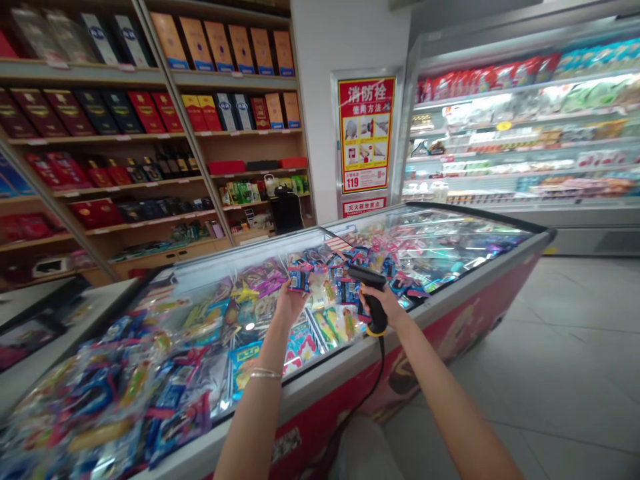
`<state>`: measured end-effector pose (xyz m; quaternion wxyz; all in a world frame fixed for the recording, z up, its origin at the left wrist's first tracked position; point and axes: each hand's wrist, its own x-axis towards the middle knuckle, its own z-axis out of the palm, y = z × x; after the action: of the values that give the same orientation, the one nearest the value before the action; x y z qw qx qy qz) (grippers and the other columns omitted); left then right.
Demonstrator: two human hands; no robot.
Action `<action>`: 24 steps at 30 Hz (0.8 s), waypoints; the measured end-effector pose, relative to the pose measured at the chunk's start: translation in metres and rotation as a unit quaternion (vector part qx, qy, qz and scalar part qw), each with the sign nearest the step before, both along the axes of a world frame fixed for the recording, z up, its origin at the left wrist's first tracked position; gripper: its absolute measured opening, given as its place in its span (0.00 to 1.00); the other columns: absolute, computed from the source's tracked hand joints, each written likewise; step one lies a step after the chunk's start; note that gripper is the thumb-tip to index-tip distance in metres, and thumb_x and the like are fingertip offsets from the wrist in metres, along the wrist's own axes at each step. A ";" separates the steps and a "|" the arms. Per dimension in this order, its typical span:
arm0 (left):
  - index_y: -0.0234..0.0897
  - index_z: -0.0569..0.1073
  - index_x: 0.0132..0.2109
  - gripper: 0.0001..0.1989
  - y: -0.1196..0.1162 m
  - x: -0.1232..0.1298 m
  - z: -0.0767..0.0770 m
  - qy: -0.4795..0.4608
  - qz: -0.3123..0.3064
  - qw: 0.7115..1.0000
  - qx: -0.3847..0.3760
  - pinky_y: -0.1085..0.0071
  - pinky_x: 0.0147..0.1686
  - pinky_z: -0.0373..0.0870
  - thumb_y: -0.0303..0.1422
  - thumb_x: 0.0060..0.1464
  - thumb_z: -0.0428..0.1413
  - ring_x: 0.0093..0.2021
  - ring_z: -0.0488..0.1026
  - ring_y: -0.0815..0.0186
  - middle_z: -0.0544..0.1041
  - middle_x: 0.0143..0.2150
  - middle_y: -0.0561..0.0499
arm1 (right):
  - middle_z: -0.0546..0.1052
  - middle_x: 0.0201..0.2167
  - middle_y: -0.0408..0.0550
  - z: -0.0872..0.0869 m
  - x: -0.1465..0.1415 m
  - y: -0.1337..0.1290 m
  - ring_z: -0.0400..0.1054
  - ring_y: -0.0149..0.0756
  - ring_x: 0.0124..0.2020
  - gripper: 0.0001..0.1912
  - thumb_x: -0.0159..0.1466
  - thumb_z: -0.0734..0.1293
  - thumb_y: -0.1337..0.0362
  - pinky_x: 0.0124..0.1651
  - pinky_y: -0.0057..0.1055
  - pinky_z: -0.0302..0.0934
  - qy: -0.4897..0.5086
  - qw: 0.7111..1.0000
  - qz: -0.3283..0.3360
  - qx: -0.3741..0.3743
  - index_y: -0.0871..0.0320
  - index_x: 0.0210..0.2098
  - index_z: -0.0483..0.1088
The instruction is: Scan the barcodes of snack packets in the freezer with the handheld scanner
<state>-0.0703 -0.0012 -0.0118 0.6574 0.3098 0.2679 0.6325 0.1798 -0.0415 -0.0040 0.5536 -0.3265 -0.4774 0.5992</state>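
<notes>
In my left hand (291, 300) is a small blue snack packet (299, 279), held up over the chest freezer (433, 303) with its printed side showing. My right hand (387, 305) grips a black barcode scanner (376, 313) by its handle. The scanner's head points left, toward the packet, with a gap between them. From the handle's yellow-ringed base a black cable (381, 360) hangs over the freezer's front edge. Below and around both hands lie more wrapped packets (347, 291) on the glass top.
A large heap of snack packets (125, 387) covers the freezer's left end. Behind it stand wooden shelves (235, 80) of boxed bottles. A lit refrigerated display (520, 133) is at the back right, beside a red fire-hydrant sign (367, 137). Tiled floor (565, 333) runs along the right.
</notes>
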 end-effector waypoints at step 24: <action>0.38 0.72 0.44 0.24 -0.004 0.002 0.003 0.087 0.138 0.980 -0.111 0.69 0.33 0.70 0.53 0.49 0.52 0.35 0.77 0.61 0.78 0.29 0.50 | 0.68 0.08 0.41 0.030 -0.061 -0.041 0.61 0.28 0.09 0.10 0.54 0.67 0.65 0.15 0.24 0.58 -0.268 0.961 0.022 0.064 0.58 0.17 0.71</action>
<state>-0.0681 -0.0053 -0.0089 0.5684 0.2489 0.4329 0.6539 0.1185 -0.0826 0.0263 0.4120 -0.4284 -0.6527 0.4698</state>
